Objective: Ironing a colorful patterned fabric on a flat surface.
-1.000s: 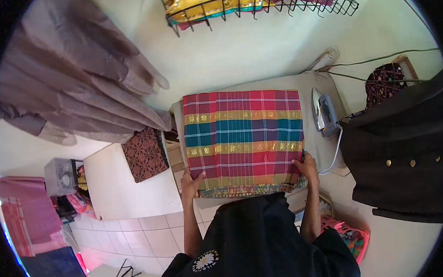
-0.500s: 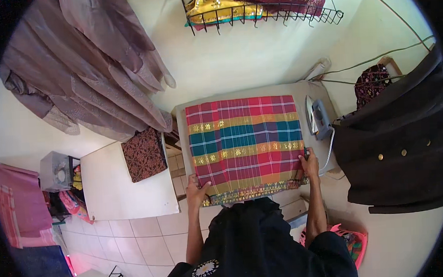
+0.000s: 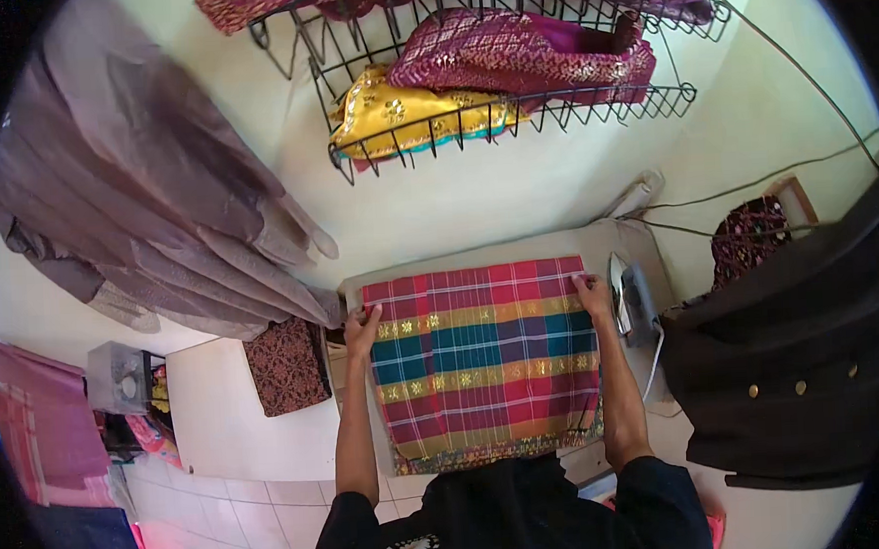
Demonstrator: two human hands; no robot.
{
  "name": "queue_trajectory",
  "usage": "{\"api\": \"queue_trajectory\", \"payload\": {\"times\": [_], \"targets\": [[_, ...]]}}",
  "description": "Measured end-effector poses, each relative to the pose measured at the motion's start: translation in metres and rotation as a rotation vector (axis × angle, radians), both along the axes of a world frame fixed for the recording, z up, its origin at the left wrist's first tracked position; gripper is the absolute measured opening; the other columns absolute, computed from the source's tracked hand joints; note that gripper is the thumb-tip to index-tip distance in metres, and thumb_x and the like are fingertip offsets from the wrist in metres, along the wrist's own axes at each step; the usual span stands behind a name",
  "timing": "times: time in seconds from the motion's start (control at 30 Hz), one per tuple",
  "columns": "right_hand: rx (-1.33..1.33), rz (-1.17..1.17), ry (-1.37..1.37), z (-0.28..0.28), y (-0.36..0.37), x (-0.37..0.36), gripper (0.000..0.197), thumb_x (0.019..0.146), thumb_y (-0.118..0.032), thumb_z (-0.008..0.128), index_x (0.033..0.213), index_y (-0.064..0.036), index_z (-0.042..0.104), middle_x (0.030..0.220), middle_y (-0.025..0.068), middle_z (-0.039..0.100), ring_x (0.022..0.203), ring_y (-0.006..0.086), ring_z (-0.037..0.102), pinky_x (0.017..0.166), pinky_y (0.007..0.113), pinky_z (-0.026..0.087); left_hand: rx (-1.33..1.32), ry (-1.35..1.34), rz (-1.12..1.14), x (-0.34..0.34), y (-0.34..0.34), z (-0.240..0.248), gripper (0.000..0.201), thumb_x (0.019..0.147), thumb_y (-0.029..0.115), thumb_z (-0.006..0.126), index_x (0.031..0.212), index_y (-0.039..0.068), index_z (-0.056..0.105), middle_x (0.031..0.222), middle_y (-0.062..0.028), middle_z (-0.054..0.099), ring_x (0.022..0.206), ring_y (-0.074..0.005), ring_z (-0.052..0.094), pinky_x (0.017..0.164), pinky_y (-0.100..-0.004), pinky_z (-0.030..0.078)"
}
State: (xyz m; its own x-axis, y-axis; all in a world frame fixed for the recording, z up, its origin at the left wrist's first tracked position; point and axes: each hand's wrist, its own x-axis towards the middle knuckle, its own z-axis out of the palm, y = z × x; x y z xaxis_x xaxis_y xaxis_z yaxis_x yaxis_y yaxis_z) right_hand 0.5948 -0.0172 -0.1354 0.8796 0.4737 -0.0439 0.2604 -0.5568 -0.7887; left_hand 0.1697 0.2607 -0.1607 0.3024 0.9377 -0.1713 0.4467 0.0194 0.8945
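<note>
A checked cloth (image 3: 483, 344) in red, teal and mustard with gold motifs lies folded flat on the grey-covered ironing board (image 3: 459, 265). At its far left corner, my left hand (image 3: 363, 328) grips the side edge, thumb on top. Opposite it, my right hand (image 3: 593, 295) pinches the far right corner, with the fingers partly hidden under the cloth. A patterned fringe-like strip shows along the near edge, close to my body. Just right of my right hand, an iron (image 3: 635, 302) with a white cord rests on the board.
Wire racks (image 3: 433, 141) of folded yellow and maroon fabric hang on the wall ahead. Grey garments (image 3: 156, 180) hang at left, a black buttoned garment (image 3: 782, 356) at right. A white table (image 3: 218, 415) on the left holds a dark patterned cloth (image 3: 287, 365).
Both hands have moved from the cloth's near corners to its far corners. The view has tilted up, showing more of the wire racks. The iron stays in place on the board.
</note>
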Motion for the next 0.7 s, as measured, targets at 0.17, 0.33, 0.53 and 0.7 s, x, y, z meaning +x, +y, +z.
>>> {"api": "queue_trajectory", "payload": {"times": [0.17, 0.33, 0.53, 0.7], "targets": [[0.041, -0.063, 0.127, -0.024, 0.031, 0.034, 0.035, 0.079, -0.024, 0.077, 0.102, 0.0009, 0.066, 0.089, 0.0173, 0.071, 0.083, 0.0281, 0.068, 0.077, 0.039, 0.052, -0.209, -0.259, 0.157, 0.036, 0.032, -0.004, 0.039, 0.083, 0.029, 0.078, 0.107, 0.000, 0.068, 0.098, -0.0069, 0.068, 0.085, -0.0150, 0.062, 0.076, -0.0283, 0.049], [0.164, -0.035, 0.041, -0.022, 0.063, 0.038, 0.027, 0.084, -0.021, 0.074, 0.100, -0.0021, 0.064, 0.086, 0.0107, 0.069, 0.079, 0.0207, 0.065, 0.073, 0.035, 0.051, -0.051, -0.252, 0.295, 0.036, 0.039, -0.018, 0.030, 0.084, 0.022, 0.077, 0.102, 0.001, 0.065, 0.093, -0.0040, 0.065, 0.083, -0.0142, 0.060, 0.074, -0.0283, 0.049], [-0.061, -0.105, -0.302, 0.011, 0.077, 0.002, 0.039, 0.084, -0.018, 0.070, 0.118, -0.0029, 0.055, 0.107, 0.0205, 0.063, 0.100, 0.0387, 0.059, 0.087, 0.047, 0.046, 0.562, 0.231, 0.331, 0.066, 0.006, 0.015, 0.034, 0.086, 0.020, 0.069, 0.113, 0.003, 0.057, 0.109, -0.0163, 0.059, 0.097, -0.0308, 0.058, 0.088, -0.0426, 0.045], [-0.060, 0.440, -0.493, 0.032, 0.071, -0.112, 0.051, 0.087, -0.025, 0.067, 0.132, -0.0062, 0.052, 0.139, 0.0247, 0.043, 0.131, 0.0416, 0.038, 0.107, 0.055, 0.031, 0.647, 0.400, -0.169, 0.105, -0.101, 0.072, 0.043, 0.097, 0.026, 0.053, 0.135, 0.005, 0.049, 0.148, -0.0224, 0.036, 0.137, -0.0401, 0.032, 0.112, -0.0538, 0.024]]}}
